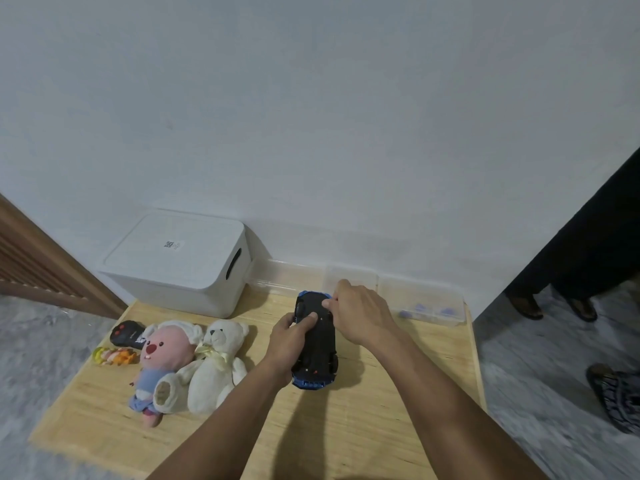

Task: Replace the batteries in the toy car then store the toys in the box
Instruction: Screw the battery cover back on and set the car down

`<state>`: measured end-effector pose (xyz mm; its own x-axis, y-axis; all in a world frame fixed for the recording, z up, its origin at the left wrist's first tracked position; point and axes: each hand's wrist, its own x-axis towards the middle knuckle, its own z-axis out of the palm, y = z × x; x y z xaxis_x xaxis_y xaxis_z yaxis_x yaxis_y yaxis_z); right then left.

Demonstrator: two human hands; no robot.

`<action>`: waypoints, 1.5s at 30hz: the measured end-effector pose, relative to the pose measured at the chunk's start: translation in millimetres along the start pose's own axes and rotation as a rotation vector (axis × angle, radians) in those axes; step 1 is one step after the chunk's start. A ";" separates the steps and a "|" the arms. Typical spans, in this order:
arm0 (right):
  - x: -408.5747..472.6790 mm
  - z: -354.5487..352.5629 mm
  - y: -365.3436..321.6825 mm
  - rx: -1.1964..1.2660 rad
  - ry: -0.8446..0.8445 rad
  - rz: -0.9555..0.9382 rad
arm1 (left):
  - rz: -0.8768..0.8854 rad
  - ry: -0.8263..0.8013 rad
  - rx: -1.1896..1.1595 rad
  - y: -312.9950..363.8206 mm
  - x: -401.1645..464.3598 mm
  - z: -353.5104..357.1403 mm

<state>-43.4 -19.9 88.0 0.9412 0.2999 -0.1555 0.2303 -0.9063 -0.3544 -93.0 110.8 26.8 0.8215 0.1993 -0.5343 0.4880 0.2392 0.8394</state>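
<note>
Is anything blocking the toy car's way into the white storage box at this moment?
Yes. The white storage box has its lid shut on top, so the toy car, held underside up by the left hand and right hand, cannot go in. Nothing else visible lies between them.

Had the blue toy car (316, 344) belly-up over the table (381, 410), my left hand (289, 342) gripping its side, my right hand (360, 315) pinching near the front, probably at the battery cover.
</note>
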 end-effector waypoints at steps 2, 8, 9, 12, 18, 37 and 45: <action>0.4 -2.4 -0.3 -0.047 0.012 0.006 | 0.001 -0.004 0.005 -1.0 0.8 0.6; -3.7 -5.4 -0.4 -0.013 0.051 0.037 | -0.007 -0.007 0.019 -2.9 6.1 -2.9; -3.5 -5.1 1.0 0.043 0.066 0.066 | -0.020 0.001 0.015 -2.3 6.9 -3.4; -1.0 -2.5 8.5 0.394 0.097 0.198 | -0.122 0.001 -0.062 1.5 5.3 -4.4; -8.3 20.3 3.6 0.979 -0.003 0.376 | -0.259 -0.070 -0.169 1.3 6.1 -12.7; -25.9 80.1 9.2 1.310 -0.115 0.670 | 0.093 0.049 0.304 -23.4 2.6 -11.3; -23.6 96.2 24.6 1.342 -0.036 0.730 | 0.205 0.035 0.576 -35.3 10.4 1.8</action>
<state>-83.7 -20.7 -5.8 0.7355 -0.0536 -0.6754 -0.6720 0.0697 -0.7373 -101.2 102.7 -8.2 0.9103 0.2199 -0.3507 0.4097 -0.3579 0.8391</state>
